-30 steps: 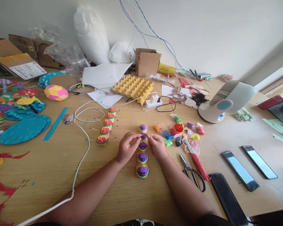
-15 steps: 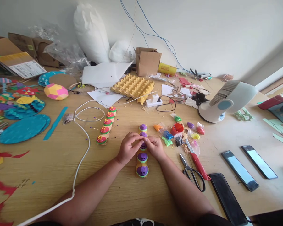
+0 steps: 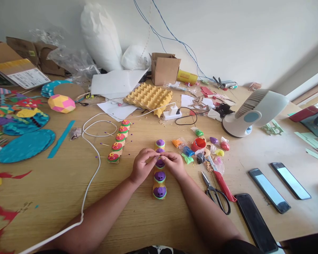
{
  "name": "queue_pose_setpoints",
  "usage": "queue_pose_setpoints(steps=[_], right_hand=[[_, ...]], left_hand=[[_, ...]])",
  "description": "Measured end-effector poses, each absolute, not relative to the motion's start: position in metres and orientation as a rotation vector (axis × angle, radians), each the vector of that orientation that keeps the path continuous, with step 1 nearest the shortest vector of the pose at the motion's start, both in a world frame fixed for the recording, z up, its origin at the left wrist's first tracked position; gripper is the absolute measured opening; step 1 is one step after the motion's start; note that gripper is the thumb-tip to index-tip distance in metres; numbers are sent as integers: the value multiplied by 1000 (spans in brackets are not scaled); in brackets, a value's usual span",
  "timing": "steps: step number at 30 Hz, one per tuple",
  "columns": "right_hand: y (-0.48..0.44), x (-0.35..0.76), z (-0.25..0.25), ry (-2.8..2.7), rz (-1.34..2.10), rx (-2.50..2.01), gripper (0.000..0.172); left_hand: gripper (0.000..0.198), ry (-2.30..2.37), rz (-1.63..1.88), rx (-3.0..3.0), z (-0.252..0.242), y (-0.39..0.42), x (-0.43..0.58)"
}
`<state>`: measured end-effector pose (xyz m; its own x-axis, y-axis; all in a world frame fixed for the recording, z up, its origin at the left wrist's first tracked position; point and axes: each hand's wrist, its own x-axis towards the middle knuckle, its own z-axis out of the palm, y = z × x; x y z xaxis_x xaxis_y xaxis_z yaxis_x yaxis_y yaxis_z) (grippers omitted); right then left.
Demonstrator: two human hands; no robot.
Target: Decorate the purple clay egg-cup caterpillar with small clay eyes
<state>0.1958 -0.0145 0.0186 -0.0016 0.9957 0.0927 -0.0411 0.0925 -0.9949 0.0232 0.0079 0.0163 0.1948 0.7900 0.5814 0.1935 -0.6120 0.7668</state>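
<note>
A strip of egg-carton cups with purple domes (image 3: 159, 192) runs away from me on the wooden table, some domes bearing small black dots. Over its upper part, my left hand (image 3: 145, 165) and my right hand (image 3: 174, 165) meet with thumbs and index fingers pinched. Whatever lies between the fingertips is too small to make out. Left of my hands lies a second strip with red and green domes (image 3: 115, 146), pins sticking out at its sides.
Bags of coloured clay (image 3: 188, 151), a red tub (image 3: 198, 144), scissors (image 3: 214, 192) and a red-handled knife (image 3: 225, 185) lie to the right. Beyond are phones (image 3: 269, 190) and a fan (image 3: 254, 113). A white cable (image 3: 91, 180) crosses at left; a yellow egg tray (image 3: 148, 98) is behind.
My pinched fingertips have shifted very slightly to the left and up. The whole view has moved a little; the strips stay in place on the table.
</note>
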Motion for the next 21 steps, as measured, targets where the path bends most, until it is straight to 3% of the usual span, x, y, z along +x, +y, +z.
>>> queue_pose_setpoints(steps=[7, 14, 21], right_hand=[[-14, 194, 22, -1017, 1178, -1151, 38], [-15, 196, 27, -1007, 1153, -1239, 50], [-11, 194, 27, -846, 1235, -1182, 40]], left_hand=[[21, 931, 1397, 1906, 18, 7, 23], [16, 979, 1436, 1867, 17, 8, 23], [15, 980, 1435, 1830, 15, 8, 24]])
